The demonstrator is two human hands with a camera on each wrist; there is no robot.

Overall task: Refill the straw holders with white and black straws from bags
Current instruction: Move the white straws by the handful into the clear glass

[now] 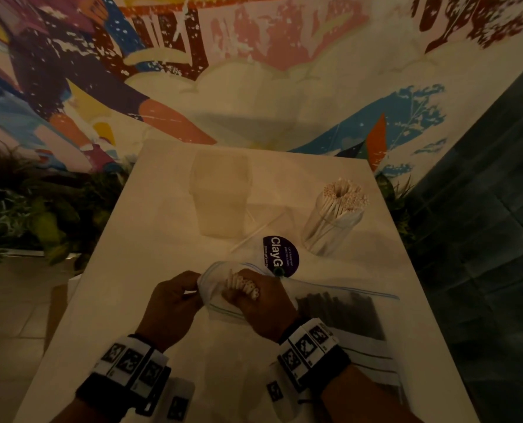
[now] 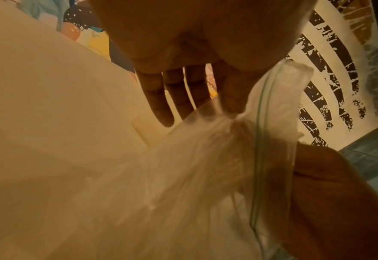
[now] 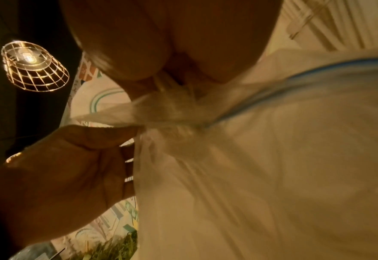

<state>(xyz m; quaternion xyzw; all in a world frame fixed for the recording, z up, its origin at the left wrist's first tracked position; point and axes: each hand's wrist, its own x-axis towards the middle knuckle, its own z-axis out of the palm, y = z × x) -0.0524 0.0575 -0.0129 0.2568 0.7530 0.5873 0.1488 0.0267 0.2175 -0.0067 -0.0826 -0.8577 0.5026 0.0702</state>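
The clear zip bag point(image 1: 223, 303) of white straws is lifted above the white table point(image 1: 150, 227). My left hand point(image 1: 190, 293) pinches its open rim between thumb and forefinger; the other fingers point(image 2: 159, 102) stay straight. My right hand point(image 1: 263, 303) grips a bundle of white straws point(image 1: 244, 283) at the bag's mouth, their ends poking out above my fingers. A clear holder point(image 1: 335, 221) at the right is packed with white straws. An empty translucent square holder point(image 1: 220, 193) stands behind the bag. A second zip bag with black straws point(image 1: 342, 312) lies to the right, under my right wrist.
One loose white straw point(image 1: 254, 236) lies on the table between the holders. A purple round sticker point(image 1: 281, 254) shows on the bag. Plants point(image 1: 40, 215) stand left of the table, with a painted wall behind. Dark floor tiles point(image 1: 483, 239) lie to the right.
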